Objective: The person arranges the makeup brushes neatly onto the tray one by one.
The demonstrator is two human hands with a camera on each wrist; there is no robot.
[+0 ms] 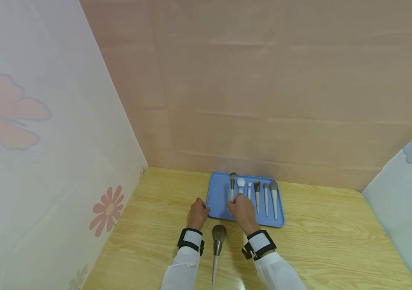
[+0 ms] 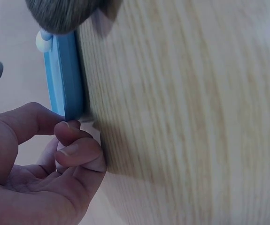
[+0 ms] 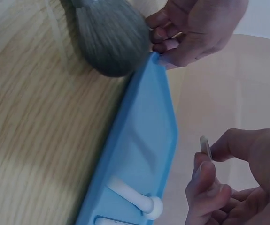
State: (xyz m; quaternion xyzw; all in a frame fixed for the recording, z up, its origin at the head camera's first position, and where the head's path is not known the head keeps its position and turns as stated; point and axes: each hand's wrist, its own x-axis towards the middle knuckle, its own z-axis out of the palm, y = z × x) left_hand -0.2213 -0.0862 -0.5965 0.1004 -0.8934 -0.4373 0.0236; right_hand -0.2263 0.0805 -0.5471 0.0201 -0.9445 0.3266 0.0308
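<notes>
My left hand [image 1: 197, 213] pinches the near left corner of a blue tray [image 1: 218, 197] between thumb and fingertips, close to the tabletop. My right hand [image 1: 243, 212] is over the tray and pinches a slim makeup brush [image 1: 232, 186] by the end of its pale handle. That brush has a dark ferrule and brown bristles pointing to the back; in the right wrist view only its handle tip [image 3: 205, 147] shows, raised above the tray. A white-headed brush [image 1: 241, 183] lies in the tray, partly hidden behind my right hand.
Several more brushes lie side by side in the tray, among them an angled brush [image 1: 257, 193] and a fluffy one [image 1: 274, 197] at the right. A large powder brush [image 1: 218, 237] lies on the wooden table [image 1: 329, 225] between my forearms. A pinkish wall [image 1: 263, 100] rises behind.
</notes>
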